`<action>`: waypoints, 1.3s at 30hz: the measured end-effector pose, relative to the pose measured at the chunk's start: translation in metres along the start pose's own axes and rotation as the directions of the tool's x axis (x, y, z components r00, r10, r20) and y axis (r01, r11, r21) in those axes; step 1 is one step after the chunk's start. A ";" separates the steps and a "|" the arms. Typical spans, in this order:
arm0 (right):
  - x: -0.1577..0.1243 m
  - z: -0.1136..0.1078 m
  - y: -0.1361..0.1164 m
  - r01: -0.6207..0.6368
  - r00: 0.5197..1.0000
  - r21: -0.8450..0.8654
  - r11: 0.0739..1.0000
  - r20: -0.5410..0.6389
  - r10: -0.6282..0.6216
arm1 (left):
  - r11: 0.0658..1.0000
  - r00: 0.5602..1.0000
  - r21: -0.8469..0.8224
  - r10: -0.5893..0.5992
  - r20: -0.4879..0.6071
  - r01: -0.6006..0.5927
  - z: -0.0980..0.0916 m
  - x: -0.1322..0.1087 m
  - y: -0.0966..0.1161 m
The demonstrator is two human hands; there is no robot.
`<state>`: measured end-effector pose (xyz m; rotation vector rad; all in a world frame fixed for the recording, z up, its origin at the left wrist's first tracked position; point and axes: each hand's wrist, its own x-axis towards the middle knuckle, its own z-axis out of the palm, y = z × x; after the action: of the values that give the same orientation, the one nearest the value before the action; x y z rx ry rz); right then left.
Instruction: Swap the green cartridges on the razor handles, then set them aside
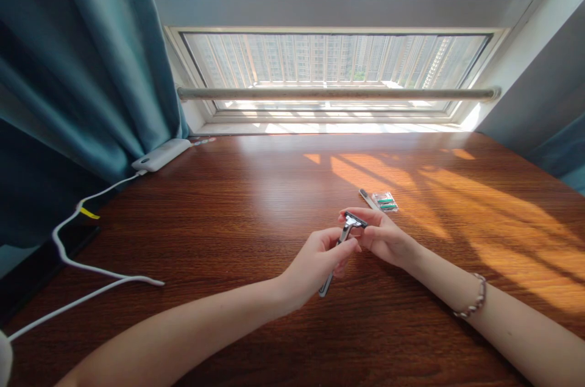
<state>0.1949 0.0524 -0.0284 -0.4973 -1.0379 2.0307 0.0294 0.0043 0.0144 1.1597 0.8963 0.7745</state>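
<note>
My left hand (315,262) is closed around the metal handle of a razor (340,250), which slants up to the right above a brown wooden table (237,216). My right hand (381,234) pinches the razor's dark head (355,220) between thumb and fingers. A bead bracelet (475,298) sits on my right wrist. Just beyond the hands lie a clear pack of blade cartridges with green strips (385,202) and a thin metal piece (367,198) beside it.
A white power bank (161,155) lies at the table's back left with a white cable (91,253) looping toward the near left. Teal curtains (82,70) hang at left. A window with a rail (338,94) runs behind the table.
</note>
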 end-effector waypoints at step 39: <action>0.001 0.002 -0.001 0.025 0.999 0.001 1.000 -0.043 -0.025 | 0.994 1.000 -0.109 -0.008 0.003 0.008 -0.001 0.005 -0.007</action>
<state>0.1932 0.0526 -0.0269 -0.5229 -1.0117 1.9898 0.0309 0.0071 0.0064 1.0608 0.8457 0.8052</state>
